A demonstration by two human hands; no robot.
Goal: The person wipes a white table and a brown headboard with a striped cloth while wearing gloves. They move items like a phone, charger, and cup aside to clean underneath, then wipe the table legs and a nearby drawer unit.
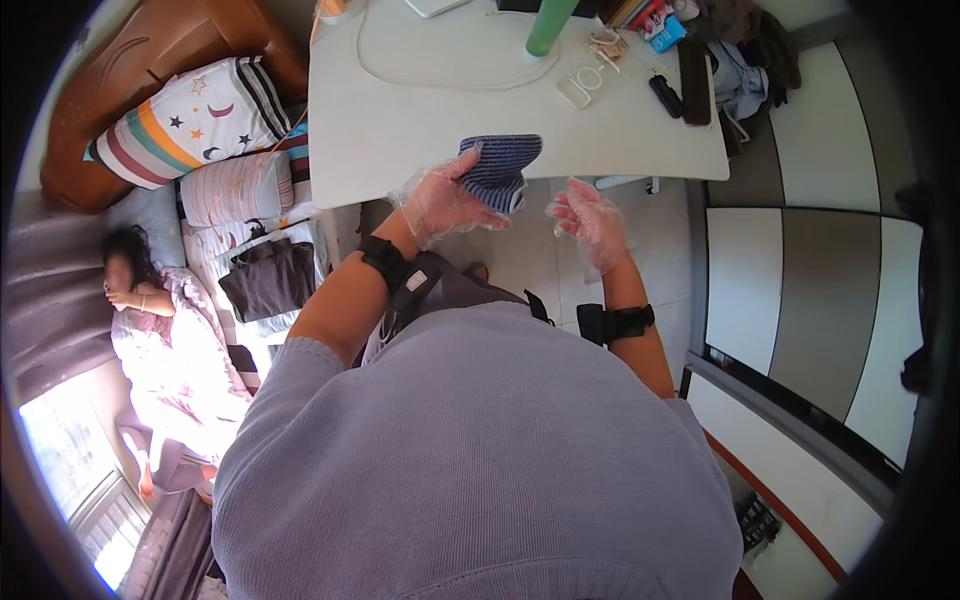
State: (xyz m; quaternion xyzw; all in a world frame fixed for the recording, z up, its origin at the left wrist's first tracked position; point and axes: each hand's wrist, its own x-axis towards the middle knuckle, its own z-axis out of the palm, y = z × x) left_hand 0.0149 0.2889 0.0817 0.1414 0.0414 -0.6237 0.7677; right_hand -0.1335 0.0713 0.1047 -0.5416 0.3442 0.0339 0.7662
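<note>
In a clear plastic glove, my left hand (450, 196) grips a blue and dark striped cloth (501, 169) between thumb and fingers, at the near edge of the white desk (420, 127). The cloth looks folded or curled, and its upper part overlaps the desk's edge. My right hand (591, 221), also in a clear glove, is to the right of the cloth and apart from it, over the tiled floor. Its fingers are loosely bent and nothing shows in them.
On the desk are a green bottle (551, 28), a white cable (442, 86), a clear phone case (576, 90) and a black object (666, 96). A person (142, 292) lies on the bed at left, near folded dark clothing (270, 279). Panelled cabinet doors (825, 300) stand at right.
</note>
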